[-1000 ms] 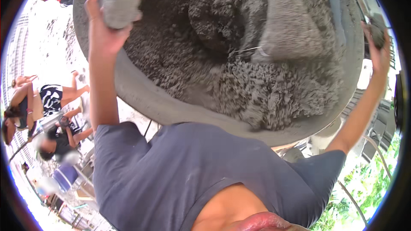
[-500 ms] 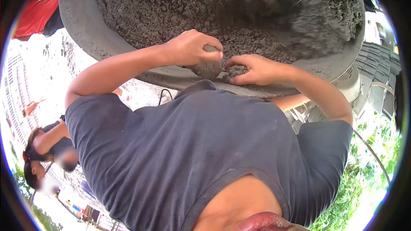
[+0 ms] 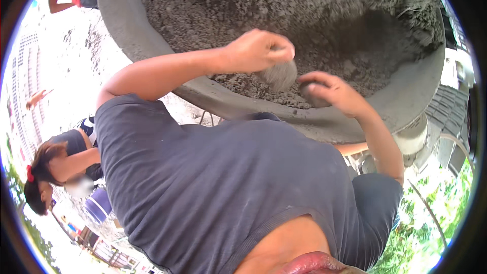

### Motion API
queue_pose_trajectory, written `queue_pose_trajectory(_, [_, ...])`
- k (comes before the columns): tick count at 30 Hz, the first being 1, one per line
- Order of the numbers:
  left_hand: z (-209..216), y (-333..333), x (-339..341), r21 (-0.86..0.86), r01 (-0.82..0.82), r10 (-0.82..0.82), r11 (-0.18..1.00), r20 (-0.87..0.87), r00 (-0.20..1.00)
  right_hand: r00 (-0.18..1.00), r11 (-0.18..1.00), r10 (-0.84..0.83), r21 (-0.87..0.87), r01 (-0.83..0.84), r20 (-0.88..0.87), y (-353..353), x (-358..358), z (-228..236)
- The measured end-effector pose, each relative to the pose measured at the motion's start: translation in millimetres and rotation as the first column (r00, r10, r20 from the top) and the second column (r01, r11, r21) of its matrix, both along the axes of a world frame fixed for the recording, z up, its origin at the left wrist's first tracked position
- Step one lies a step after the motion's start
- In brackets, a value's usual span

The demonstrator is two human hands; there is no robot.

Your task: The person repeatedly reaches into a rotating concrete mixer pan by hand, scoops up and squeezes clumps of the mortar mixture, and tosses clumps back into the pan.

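Grey, grainy mix (image 3: pixel 243 5) is filling a wide round basin (image 3: pixel 134 33), whose far edge is running out of the upper border of the view. A dark, blurred patch (image 3: pixel 378 33) is obscuring the mix on the right. Fingers and motion blur are hiding the upper end of a grey block (image 3: pixel 281 77); shadow is masking most of a darker lump (image 3: pixel 312 97). The left hand (image 3: pixel 251 53) is crossing the near rim from the left, elbow bent, back of the hand facing up, its fingers curling over and gripping the block above the near part of the mix. The right hand (image 3: pixel 339 94) is angling in from the lower right, thumb and fingers bending around the lump, just beside the block. The block's exposed end is pointing down toward the near rim; neither piece is showing enough outline to determine its long axis.
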State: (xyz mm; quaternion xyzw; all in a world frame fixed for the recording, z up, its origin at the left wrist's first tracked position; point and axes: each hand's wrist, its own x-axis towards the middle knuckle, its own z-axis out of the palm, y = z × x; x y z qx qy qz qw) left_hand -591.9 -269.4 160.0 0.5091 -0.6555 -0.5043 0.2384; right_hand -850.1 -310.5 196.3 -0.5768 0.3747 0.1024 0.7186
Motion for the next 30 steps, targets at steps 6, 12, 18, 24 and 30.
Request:
queue_pose_trajectory(6, [23.6, -4.4, 1.4, -0.133, -0.113, 0.066, 0.985, -0.316, 0.946, 0.940, 0.912, -0.331, 0.287, 0.294, 0.087, -12.7, 14.9, 17.8])
queue_pose_trajectory(12, [34.6, 4.2, 0.5, -0.253, 0.011, -0.054, 0.967, -0.164, 0.985, 0.981, 0.947, -0.188, 0.274, 0.166, 0.056, 5.4, 50.0, 17.9])
queue_pose_trajectory(18, [39.8, 11.0, 0.6, -0.179, 0.003, 0.003, 0.984, 0.031, 1.000, 0.984, 0.969, -0.180, 0.176, 0.175, 0.013, 17.9, 63.4, 22.3])
queue_pose_trajectory(24, [30.7, 3.0, 2.3, -0.140, -0.018, 0.049, 0.990, 0.219, 0.974, 0.970, 0.952, -0.241, 0.191, 0.238, -0.010, 32.7, 65.3, 5.4])
queue_pose_trajectory(30, [43.9, -13.7, 24.8, -0.345, -0.161, 0.319, 0.924, 0.470, 0.823, 0.950, 0.812, -0.197, -0.503, 0.297, 0.244, 27.0, 22.9, 15.5])
